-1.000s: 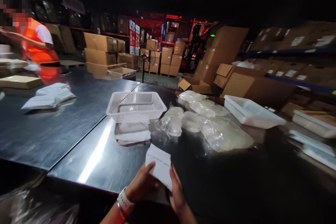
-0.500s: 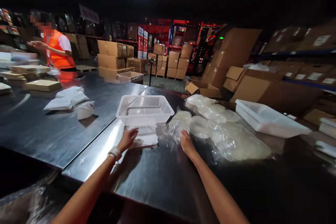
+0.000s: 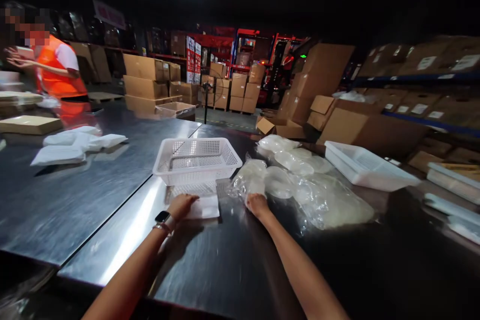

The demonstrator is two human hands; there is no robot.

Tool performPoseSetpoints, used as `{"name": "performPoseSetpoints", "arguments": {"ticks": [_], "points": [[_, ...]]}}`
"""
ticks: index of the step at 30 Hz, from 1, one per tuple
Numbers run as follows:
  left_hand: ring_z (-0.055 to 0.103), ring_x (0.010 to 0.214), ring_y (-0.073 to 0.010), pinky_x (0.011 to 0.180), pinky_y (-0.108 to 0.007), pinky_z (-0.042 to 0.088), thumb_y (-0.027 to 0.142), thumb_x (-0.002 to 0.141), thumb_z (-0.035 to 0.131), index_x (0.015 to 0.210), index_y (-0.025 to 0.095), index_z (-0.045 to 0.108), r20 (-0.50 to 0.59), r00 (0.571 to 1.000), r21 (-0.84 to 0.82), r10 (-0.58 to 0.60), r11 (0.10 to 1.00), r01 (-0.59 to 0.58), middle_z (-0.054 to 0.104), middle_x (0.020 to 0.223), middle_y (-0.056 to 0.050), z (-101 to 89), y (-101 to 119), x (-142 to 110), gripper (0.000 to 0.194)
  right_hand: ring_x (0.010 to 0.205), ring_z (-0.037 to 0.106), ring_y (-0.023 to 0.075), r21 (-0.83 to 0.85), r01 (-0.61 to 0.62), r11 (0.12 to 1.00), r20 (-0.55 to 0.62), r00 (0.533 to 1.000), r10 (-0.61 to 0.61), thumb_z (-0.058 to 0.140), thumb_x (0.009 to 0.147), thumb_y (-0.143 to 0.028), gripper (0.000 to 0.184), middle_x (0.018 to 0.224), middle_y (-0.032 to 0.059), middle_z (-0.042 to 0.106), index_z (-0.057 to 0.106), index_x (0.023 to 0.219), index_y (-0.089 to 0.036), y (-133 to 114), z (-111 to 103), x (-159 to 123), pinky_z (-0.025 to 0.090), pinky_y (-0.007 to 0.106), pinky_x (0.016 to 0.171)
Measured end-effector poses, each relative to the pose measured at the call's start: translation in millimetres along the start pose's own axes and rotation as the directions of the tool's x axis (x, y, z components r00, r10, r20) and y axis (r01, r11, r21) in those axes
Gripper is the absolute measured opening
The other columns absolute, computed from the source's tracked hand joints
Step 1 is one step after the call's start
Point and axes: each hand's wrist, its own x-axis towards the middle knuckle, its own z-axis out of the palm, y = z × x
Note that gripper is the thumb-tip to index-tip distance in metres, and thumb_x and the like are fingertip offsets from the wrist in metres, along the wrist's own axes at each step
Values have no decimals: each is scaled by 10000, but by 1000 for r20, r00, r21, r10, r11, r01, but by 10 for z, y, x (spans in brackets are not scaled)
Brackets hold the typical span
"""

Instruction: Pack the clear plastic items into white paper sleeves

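1. Left hand (image 3: 183, 205): its fingers bend over the left part of a white packet (image 3: 207, 206), which lies flat on the surface (image 3: 225, 260) between the hands, nearer the left one. Whether they pinch it or merely rest on it, I cannot tell.
2. Right hand (image 3: 257, 204): its fingers are curled in at the near edge of a clear bag of translucent rounded pieces (image 3: 252, 177). How firmly they grip the film is too unclear to say.
3. For the left hand, a flat, light hold near the packet's edge should serve best; squeezing would likely crease it, and slipping a fingertip under the edge looks the surer way to lift.
4. For the right hand, film this thin and shiny probably slides easily, so a small gathered fold between thumb and fingers should hold better than a broad press.
5. The white basket (image 3: 198, 175) stands just beyond the left hand, close behind the packet. Drawing the packet toward the body first would lessen the chance of knocking it.
6. More filled bags (image 3: 333, 205) sprawl to the right of the right hand, near enough to snag; a short, upward move seems safer than a sideways drag.
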Motion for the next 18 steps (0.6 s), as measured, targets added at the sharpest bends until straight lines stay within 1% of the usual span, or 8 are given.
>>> {"name": "performPoseSetpoints", "arguments": {"ticks": [3,5,7,8,11,13,16,18], "points": [[718,842,-231,815,-333,495,39,793,507,1019,236,729,89,992,9,93,996,-94,765,883,-65,99,226,-374,373,686,692,168,91,23,996,-107,994,-14,637,932,-322,258,673,42,692,703,781,-123,176,-118,-293,532,298,715],[721,807,-229,756,-303,502,67,805,473,1048,257,710,144,973,4,180,983,-182,766,855,-55,258,408,-675,390,633,692,195,117,40,992,-190,982,-17,646,904,-276,187,654,68,700,740,913,-114,298,-227,-464,510,276,637],[728,785,-240,726,-311,520,104,854,433,1012,257,698,176,941,6,290,955,-295,768,891,-69,448,582,-924,344,627,695,185,120,62,991,-261,965,-29,586,924,-219,216,771,90,743,733,1055,-132,381,-329,-541,499,252,608],[735,798,-248,720,-318,534,114,865,429,990,257,694,189,925,4,329,942,-336,771,968,-83,540,661,-1011,326,636,695,159,118,77,990,-288,957,-40,520,953,-199,247,856,92,756,731,1070,-148,397,-365,-534,495,231,612],[748,905,-274,742,-345,582,86,863,442,982,255,693,210,879,55,428,892,-448,712,1240,-117,769,823,-1123,325,730,699,108,106,134,985,-324,941,-94,388,998,-159,376,1007,82,752,734,850,-154,318,-376,-356,488,187,656],[735,997,-271,799,-346,601,62,875,450,1031,245,693,206,834,123,511,832,-540,671,1316,-122,896,841,-1130,342,871,703,141,80,168,982,-313,940,-135,421,996,-146,384,1014,87,749,698,730,-139,176,-297,-173,501,211,731],[696,1109,-262,893,-345,593,95,894,540,1052,254,714,151,785,255,601,743,-619,667,1330,-91,1093,718,-1154,284,1118,644,215,3,184,983,-253,951,-178,494,972,-124,265,1098,106,734,726,844,-121,-69,-108,67,488,311,912],[670,1154,-271,937,-382,572,116,881,603,1060,266,721,92,780,353,619,712,-607,663,1340,-75,1214,580,-1201,261,1204,591,262,-62,168,984,-188,966,-177,561,938,-123,184,1139,135,717,743,919,-108,-182,10,167,455,378,985]]}}
